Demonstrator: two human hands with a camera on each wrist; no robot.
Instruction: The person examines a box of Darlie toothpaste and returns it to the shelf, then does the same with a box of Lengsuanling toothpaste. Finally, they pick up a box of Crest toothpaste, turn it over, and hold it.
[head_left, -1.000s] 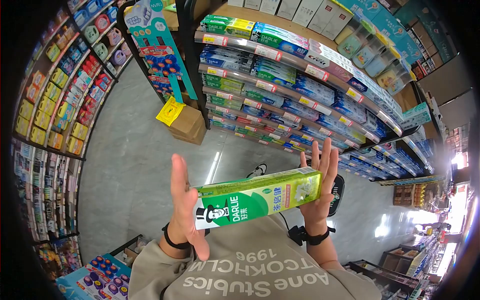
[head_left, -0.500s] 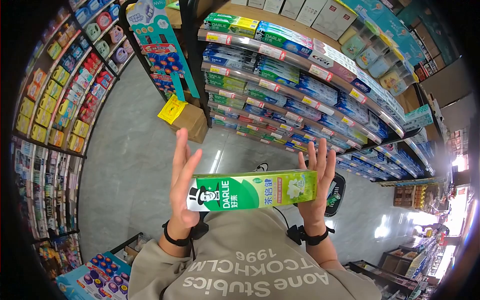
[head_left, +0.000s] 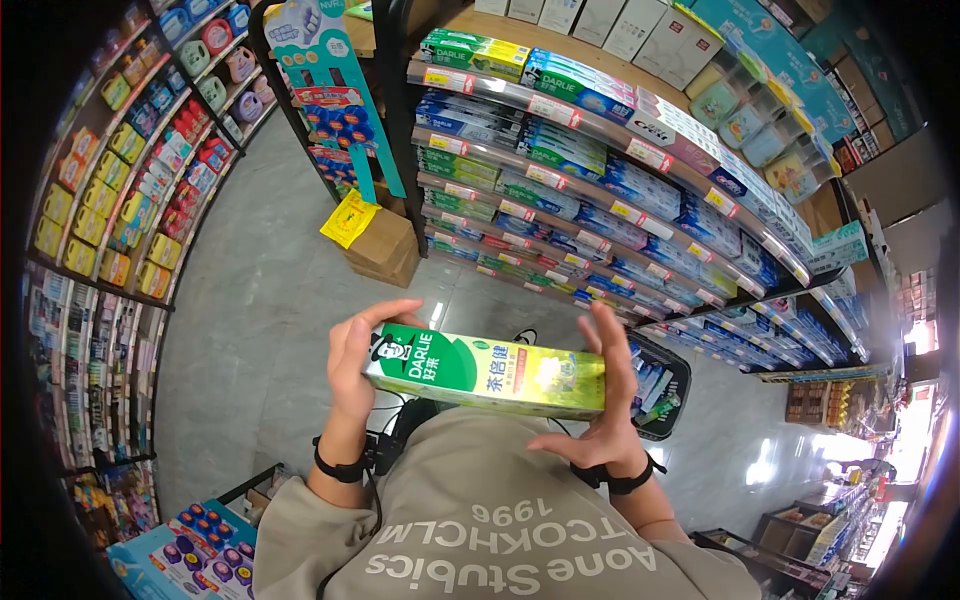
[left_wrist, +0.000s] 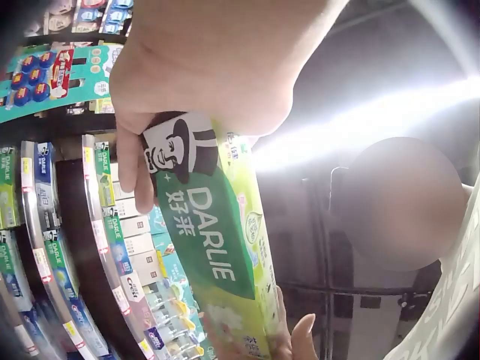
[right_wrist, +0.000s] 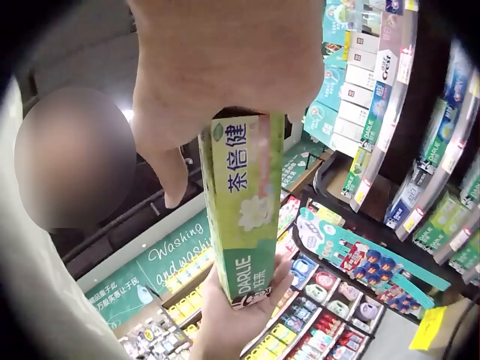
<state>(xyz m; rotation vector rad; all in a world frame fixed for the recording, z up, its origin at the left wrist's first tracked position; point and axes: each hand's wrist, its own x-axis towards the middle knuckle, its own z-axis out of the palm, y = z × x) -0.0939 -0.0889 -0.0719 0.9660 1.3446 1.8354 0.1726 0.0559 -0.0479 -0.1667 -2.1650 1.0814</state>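
Note:
A green-and-white Darlie toothpaste box [head_left: 470,372] is held level across the front of the body, supported at its two ends. My left hand [head_left: 350,368] presses the end with the black-hatted logo, its fingers extended along the far side. Against the flowered end rests my right hand [head_left: 614,400], fingers straight and thumb spread away toward the body. The left wrist view shows the toothpaste box [left_wrist: 214,232] tilted below the left palm. In the right wrist view, the box's [right_wrist: 244,199] printed face runs from the right palm to the left hand [right_wrist: 221,322].
Shelves of toothpaste [head_left: 640,185] stand in front. A dark basket [head_left: 684,400] holding several packages is on the floor at right. A cardboard box [head_left: 385,248] bearing a yellow packet [head_left: 350,218] sits beside the shelf end. Detergent shelves [head_left: 115,180] line the left side.
The toothpaste box has turned: its left end rose and its right end dropped slightly. My left fingers have come down over its end; the right thumb now points toward the body.

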